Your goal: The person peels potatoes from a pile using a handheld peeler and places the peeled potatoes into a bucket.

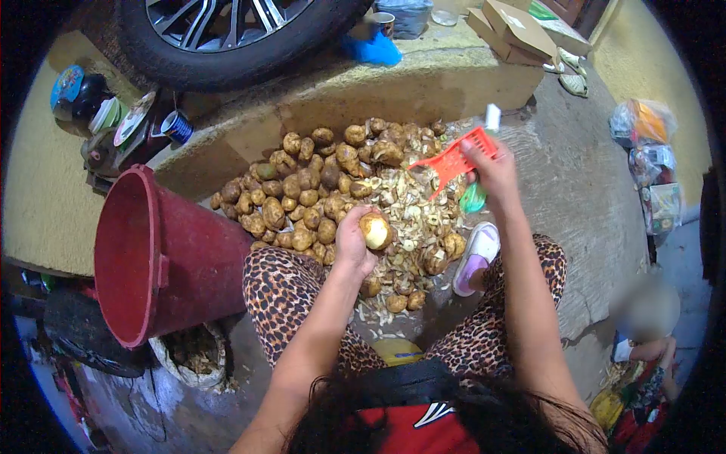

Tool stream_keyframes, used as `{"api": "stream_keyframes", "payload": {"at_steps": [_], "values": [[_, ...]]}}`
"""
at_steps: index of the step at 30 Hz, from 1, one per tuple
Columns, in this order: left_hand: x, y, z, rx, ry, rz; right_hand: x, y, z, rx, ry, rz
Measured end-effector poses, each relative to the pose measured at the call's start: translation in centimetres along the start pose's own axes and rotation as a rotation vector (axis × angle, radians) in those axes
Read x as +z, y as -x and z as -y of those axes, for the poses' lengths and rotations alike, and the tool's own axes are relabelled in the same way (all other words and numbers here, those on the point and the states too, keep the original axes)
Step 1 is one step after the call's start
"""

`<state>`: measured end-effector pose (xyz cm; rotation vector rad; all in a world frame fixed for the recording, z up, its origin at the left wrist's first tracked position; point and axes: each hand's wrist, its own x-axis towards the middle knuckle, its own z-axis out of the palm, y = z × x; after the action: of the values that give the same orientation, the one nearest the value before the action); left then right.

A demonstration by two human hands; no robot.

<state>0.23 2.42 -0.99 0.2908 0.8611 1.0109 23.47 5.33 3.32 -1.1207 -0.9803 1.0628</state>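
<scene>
My left hand (350,244) is closed around a partly peeled potato (376,231), its pale flesh showing on top. Up and to the right, my right hand (497,170) grips an orange peeler (457,157) with a forked end, held apart from the potato. Beyond the left hand lies a pile of unpeeled brown potatoes (308,198) on the ground. Pale peelings (408,198) are heaped beside it, beneath the peeler. A few more brown potatoes (407,301) lie nearer my legs. Something green (473,198) shows just below my right hand.
A large red bucket (198,250) leans on its side at the left, near a white sack (189,359). Behind the pile runs a concrete step (340,102) bearing a car wheel (242,45) and cardboard boxes (514,32). Plastic bags (649,163) line the right wall; another person (643,325) sits lower right.
</scene>
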Motion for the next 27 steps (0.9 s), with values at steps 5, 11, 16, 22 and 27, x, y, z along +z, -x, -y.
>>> {"api": "stream_keyframes", "payload": {"at_steps": [5,11,16,22,27], "values": [[1.1,0.2,0.1,-0.024,0.04,0.029,4.3,3.3,-1.1,0.216,-0.032,0.182],[0.7,0.7,-0.4,-0.077,0.039,0.232,0.8,0.6,-0.9,0.0,0.117,-0.043],[0.8,0.1,0.0,-0.055,-0.019,0.14,2.1,2.1,0.8,0.121,-0.106,0.072],[1.8,0.5,-0.3,-0.078,0.182,-0.034,4.1,2.7,-2.3,0.067,0.093,0.158],[0.6,-0.4,0.1,0.008,0.23,-0.061,4.7,2.8,-2.9,0.055,0.082,0.147]]}}
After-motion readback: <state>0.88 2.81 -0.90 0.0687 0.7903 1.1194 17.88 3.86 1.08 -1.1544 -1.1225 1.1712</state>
